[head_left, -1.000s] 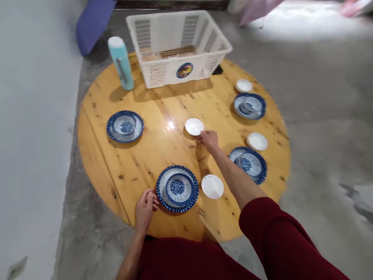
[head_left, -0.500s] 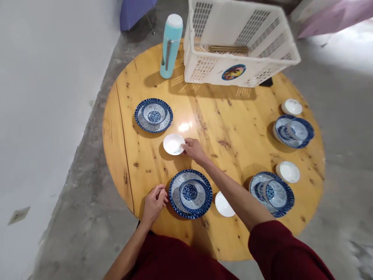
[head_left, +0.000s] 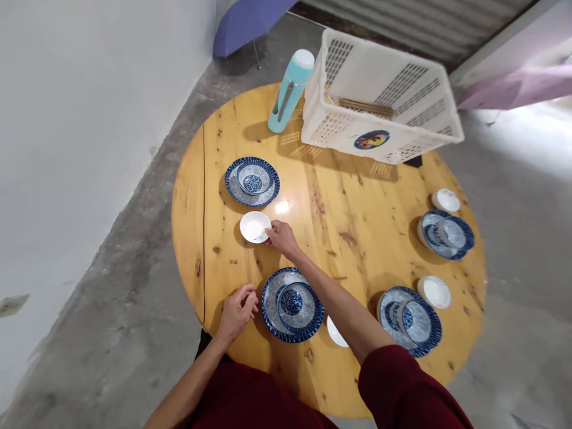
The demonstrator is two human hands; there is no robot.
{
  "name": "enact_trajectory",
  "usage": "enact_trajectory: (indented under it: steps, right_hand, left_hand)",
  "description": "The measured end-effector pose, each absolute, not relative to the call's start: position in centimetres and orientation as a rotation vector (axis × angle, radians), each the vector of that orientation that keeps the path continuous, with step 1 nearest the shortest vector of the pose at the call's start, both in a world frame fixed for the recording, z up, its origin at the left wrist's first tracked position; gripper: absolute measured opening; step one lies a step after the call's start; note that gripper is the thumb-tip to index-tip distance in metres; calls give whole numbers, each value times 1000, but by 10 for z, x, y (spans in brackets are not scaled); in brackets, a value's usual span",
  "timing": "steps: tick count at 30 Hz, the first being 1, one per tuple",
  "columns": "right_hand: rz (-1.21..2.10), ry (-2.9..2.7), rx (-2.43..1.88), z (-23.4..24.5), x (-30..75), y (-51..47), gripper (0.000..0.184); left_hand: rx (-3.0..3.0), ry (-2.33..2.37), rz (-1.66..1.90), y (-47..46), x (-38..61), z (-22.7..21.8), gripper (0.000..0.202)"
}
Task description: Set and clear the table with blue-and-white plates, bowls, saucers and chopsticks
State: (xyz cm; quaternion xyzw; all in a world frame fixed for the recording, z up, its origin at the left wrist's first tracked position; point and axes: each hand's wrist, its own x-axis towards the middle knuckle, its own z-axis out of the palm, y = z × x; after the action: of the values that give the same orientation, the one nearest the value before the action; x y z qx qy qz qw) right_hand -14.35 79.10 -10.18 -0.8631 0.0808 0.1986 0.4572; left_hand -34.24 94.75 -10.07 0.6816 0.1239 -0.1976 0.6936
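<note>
My right hand (head_left: 280,237) reaches across the round wooden table (head_left: 348,208) and pinches the rim of a small white dish (head_left: 254,226), which sits just below a blue patterned plate with a bowl (head_left: 252,180). My left hand (head_left: 238,308) rests at the table's near edge with its fingers curled, touching the left rim of the nearest blue plate and bowl (head_left: 292,304). Another small white dish (head_left: 335,332) lies partly hidden under my right forearm.
A white plastic crate (head_left: 379,107) with chopsticks inside and a teal flask (head_left: 288,92) stand at the far side. Two more blue plate sets (head_left: 444,233) (head_left: 409,320), each with a white dish (head_left: 445,200) (head_left: 435,291), sit at the right. A wall runs along the left.
My right hand has slid the small white dish from the table's middle to the left, beside the far-left blue plate. The left hand has stayed by the near plate.
</note>
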Motion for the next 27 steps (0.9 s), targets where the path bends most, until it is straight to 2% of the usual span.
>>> enact_trajectory:
  steps: [27]
  right_hand:
    - [506,178,-2193,-100,-146,790,12]
  left_hand:
    - [1547,245,-418,947,-344,-101,27]
